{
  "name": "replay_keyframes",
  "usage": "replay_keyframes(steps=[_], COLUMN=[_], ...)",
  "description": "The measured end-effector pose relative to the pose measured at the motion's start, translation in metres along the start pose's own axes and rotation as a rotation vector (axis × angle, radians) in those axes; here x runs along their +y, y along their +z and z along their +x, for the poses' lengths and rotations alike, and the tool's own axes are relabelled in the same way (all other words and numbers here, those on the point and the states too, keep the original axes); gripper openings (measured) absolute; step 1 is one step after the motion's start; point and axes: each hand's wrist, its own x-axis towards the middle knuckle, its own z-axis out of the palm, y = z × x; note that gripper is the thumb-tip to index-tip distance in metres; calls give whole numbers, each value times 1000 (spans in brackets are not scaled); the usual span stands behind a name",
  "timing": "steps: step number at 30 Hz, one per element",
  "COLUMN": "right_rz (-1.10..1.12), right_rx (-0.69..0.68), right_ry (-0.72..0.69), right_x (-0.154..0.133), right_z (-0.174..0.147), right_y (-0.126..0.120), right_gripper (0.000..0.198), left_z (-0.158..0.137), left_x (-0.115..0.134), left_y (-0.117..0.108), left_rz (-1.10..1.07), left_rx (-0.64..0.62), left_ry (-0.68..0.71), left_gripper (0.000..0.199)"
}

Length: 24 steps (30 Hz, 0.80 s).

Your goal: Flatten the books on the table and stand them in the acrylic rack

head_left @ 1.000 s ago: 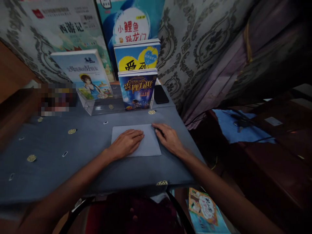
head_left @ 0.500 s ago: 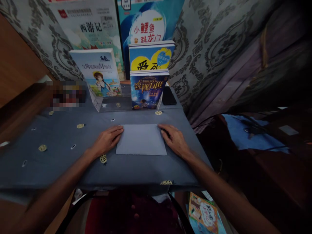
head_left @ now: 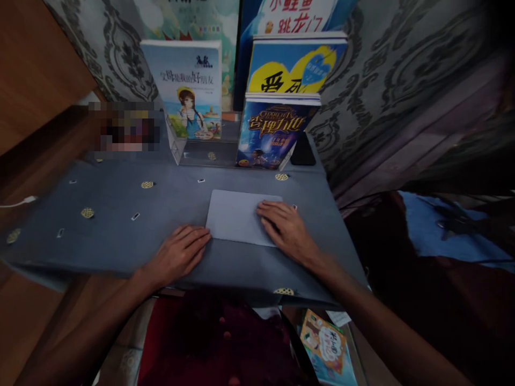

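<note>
Resting outstretched, fingers of the left hand (head_left: 183,252) touch the pale sheet (head_left: 237,217) beside them; the right hand (head_left: 287,230) lies on it, thumb and fingers apart. Beyond them, a clear stand (head_left: 193,153) holds books (head_left: 277,131).

1. A grey patterned wall covering (head_left: 115,51) with dark ornate motifs rises behind the cloth-covered table (head_left: 116,238).
2. Brown wood panelling (head_left: 36,69) stands at left.
3. A mauve drape (head_left: 402,155) hangs at right.
4. Light is dim, the right side deeply shadowed.
</note>
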Motion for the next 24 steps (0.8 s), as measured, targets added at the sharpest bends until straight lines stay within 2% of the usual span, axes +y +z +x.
replay_keyframes(steps=[5,15,19,24], right_rz=[128,230,224,198], right_rx=[-119,-337,-392,-406], right_ry=[-129,-191,-206,-173], right_x=[-25,-54,-50,-30], right_z=[13,43,59,79], right_y=[12,30,43,52], right_gripper=[30,44,46,47], left_z=[1,6,6,5], left_x=[-4,-11,-9,-9], left_y=[3,13,15,16], left_rz=[11,53,57,9], left_rx=[-43,-99,-95,-87], left_ry=[-33,-137,-139,-166], left_gripper=[32,32,33,35])
